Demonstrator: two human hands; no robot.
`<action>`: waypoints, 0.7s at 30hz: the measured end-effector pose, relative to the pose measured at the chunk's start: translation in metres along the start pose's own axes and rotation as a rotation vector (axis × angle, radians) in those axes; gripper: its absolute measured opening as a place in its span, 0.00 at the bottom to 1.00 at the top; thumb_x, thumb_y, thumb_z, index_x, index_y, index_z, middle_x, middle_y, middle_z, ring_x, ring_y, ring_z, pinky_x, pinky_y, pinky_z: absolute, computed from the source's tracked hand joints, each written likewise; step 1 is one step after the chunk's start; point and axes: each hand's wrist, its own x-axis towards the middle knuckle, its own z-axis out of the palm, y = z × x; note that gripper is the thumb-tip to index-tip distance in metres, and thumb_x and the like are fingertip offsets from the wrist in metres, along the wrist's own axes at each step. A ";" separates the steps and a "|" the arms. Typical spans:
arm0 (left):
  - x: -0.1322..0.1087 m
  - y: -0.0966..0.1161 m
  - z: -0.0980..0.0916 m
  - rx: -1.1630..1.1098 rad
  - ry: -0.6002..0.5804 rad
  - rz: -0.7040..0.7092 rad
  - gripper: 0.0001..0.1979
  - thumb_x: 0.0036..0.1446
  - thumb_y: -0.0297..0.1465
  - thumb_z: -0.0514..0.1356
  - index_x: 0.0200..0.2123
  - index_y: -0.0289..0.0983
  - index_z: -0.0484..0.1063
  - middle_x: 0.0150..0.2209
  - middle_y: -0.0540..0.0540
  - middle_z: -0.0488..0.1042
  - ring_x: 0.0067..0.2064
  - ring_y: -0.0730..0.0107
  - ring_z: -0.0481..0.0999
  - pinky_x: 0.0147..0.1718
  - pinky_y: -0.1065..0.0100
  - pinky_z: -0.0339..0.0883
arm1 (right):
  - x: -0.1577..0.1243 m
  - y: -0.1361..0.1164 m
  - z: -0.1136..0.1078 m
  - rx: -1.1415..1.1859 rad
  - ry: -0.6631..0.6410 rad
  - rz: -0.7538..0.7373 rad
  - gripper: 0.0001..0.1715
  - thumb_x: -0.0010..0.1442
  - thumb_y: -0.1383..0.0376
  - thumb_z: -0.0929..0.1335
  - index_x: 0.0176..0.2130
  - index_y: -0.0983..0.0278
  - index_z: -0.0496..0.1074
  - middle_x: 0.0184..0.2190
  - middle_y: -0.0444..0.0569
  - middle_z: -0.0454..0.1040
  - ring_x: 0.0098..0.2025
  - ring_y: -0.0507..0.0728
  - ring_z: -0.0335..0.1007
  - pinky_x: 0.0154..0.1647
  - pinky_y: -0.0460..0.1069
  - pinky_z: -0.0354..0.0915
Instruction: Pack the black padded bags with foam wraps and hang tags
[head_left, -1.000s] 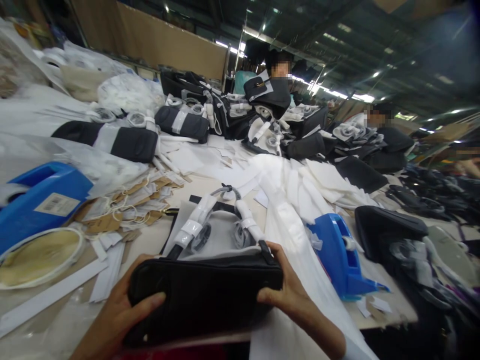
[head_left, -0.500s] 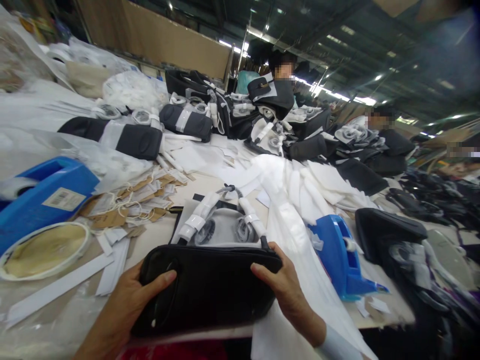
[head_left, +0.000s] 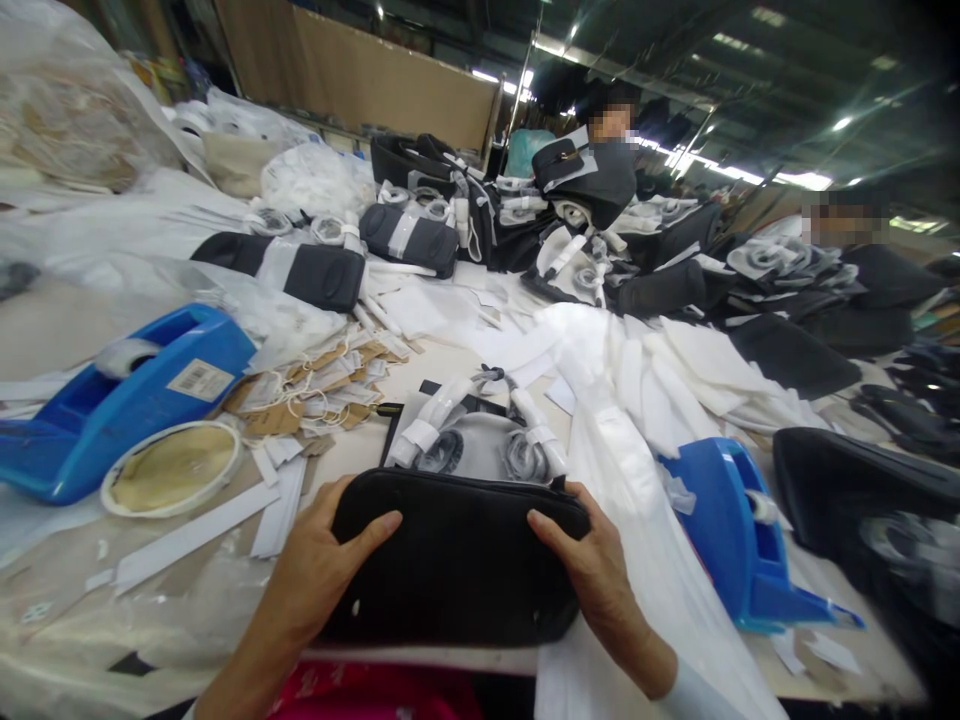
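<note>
Observed: a black handbag (head_left: 457, 560) sits at the near edge of the table (head_left: 442, 362), gripped from both ends. Left hand (head_left: 322, 570): fingers clamped over the bag's top edge, thumb laid across its front face. Right hand (head_left: 596, 570): fingers clamped on the opposite upper corner, thumb across the face. 2 handles wrapped in white foam (head_left: 480, 420) extend beyond the bag onto a white sheet (head_left: 480, 450), each with a plastic-wrapped metal ring beside it. Left of the bag: a blue tape dispenser (head_left: 127, 410), a round hoop with a beige centre (head_left: 171, 468), and kraft hang tags on string (head_left: 300, 395). Right of the bag: a 2nd blue tape dispenser (head_left: 735, 530) and a spread of white foam sheets (head_left: 652, 400). Toward the far edge of the table lie more black bags with white bands (head_left: 409, 240). 2 co-workers (head_left: 600, 170) (head_left: 877, 290) stand beyond the piles; their hands are not distinguishable.
</note>
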 end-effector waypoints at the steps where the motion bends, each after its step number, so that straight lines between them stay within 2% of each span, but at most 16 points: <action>1: 0.001 0.000 0.001 0.033 0.006 0.009 0.30 0.46 0.53 0.62 0.46 0.39 0.69 0.43 0.45 0.76 0.45 0.54 0.76 0.50 0.54 0.69 | 0.000 0.000 0.000 -0.015 0.003 -0.003 0.32 0.45 0.46 0.74 0.41 0.63 0.68 0.30 0.45 0.71 0.34 0.58 0.67 0.36 0.50 0.63; 7: 0.008 -0.008 0.005 0.173 0.014 0.067 0.28 0.49 0.53 0.59 0.44 0.38 0.68 0.43 0.43 0.72 0.46 0.52 0.72 0.52 0.49 0.64 | 0.007 -0.001 0.002 -0.051 -0.056 0.006 0.25 0.47 0.47 0.74 0.33 0.63 0.68 0.25 0.43 0.69 0.30 0.56 0.66 0.30 0.48 0.61; 11: 0.010 -0.011 0.002 0.272 -0.022 0.131 0.26 0.53 0.51 0.57 0.46 0.37 0.66 0.42 0.43 0.70 0.47 0.51 0.70 0.52 0.46 0.63 | 0.010 -0.004 0.004 -0.067 -0.061 -0.017 0.24 0.48 0.49 0.74 0.35 0.64 0.69 0.28 0.45 0.72 0.32 0.57 0.67 0.34 0.50 0.63; 12: 0.009 -0.008 0.003 0.311 0.005 0.178 0.26 0.54 0.49 0.57 0.48 0.36 0.65 0.43 0.41 0.70 0.47 0.50 0.69 0.51 0.45 0.63 | 0.010 -0.004 0.005 -0.053 -0.069 -0.025 0.24 0.48 0.49 0.74 0.36 0.64 0.69 0.29 0.45 0.73 0.33 0.57 0.67 0.35 0.50 0.63; 14: 0.005 0.002 0.010 0.451 0.161 0.348 0.25 0.56 0.42 0.58 0.52 0.33 0.64 0.49 0.35 0.68 0.52 0.45 0.66 0.51 0.43 0.61 | 0.010 -0.003 0.006 -0.024 -0.088 -0.044 0.24 0.50 0.49 0.73 0.37 0.64 0.69 0.30 0.46 0.73 0.34 0.58 0.68 0.36 0.51 0.64; 15: 0.003 0.008 0.016 0.536 0.231 0.486 0.23 0.57 0.35 0.57 0.55 0.33 0.63 0.53 0.33 0.66 0.55 0.44 0.64 0.52 0.42 0.60 | 0.010 -0.002 0.007 -0.014 -0.093 -0.058 0.23 0.50 0.50 0.73 0.37 0.64 0.69 0.30 0.46 0.73 0.34 0.58 0.68 0.36 0.51 0.64; 16: 0.001 0.015 0.024 0.615 0.247 0.652 0.23 0.58 0.28 0.54 0.57 0.33 0.61 0.56 0.32 0.64 0.58 0.45 0.62 0.54 0.43 0.58 | 0.011 0.000 0.008 -0.010 -0.093 -0.076 0.23 0.50 0.50 0.73 0.37 0.64 0.69 0.30 0.46 0.73 0.35 0.58 0.68 0.37 0.51 0.64; 17: -0.001 0.021 0.033 0.679 0.202 0.822 0.25 0.57 0.22 0.51 0.59 0.33 0.61 0.58 0.33 0.63 0.60 0.48 0.61 0.57 0.45 0.56 | 0.011 0.002 0.008 -0.011 -0.088 -0.098 0.23 0.50 0.50 0.73 0.36 0.64 0.69 0.30 0.46 0.73 0.35 0.58 0.68 0.37 0.51 0.64; 19: -0.002 0.029 0.051 0.752 0.010 1.073 0.30 0.54 0.16 0.47 0.61 0.34 0.60 0.58 0.36 0.66 0.60 0.55 0.63 0.60 0.53 0.56 | 0.011 0.005 0.008 -0.019 -0.082 -0.142 0.22 0.51 0.50 0.72 0.35 0.64 0.68 0.29 0.46 0.72 0.34 0.58 0.67 0.37 0.52 0.64; 21: 0.000 0.030 0.064 0.787 -0.113 1.143 0.30 0.54 0.16 0.47 0.61 0.31 0.61 0.57 0.37 0.68 0.59 0.56 0.66 0.60 0.56 0.57 | 0.008 0.004 0.005 -0.068 -0.084 -0.157 0.21 0.52 0.51 0.72 0.35 0.64 0.68 0.29 0.46 0.71 0.33 0.58 0.67 0.37 0.53 0.65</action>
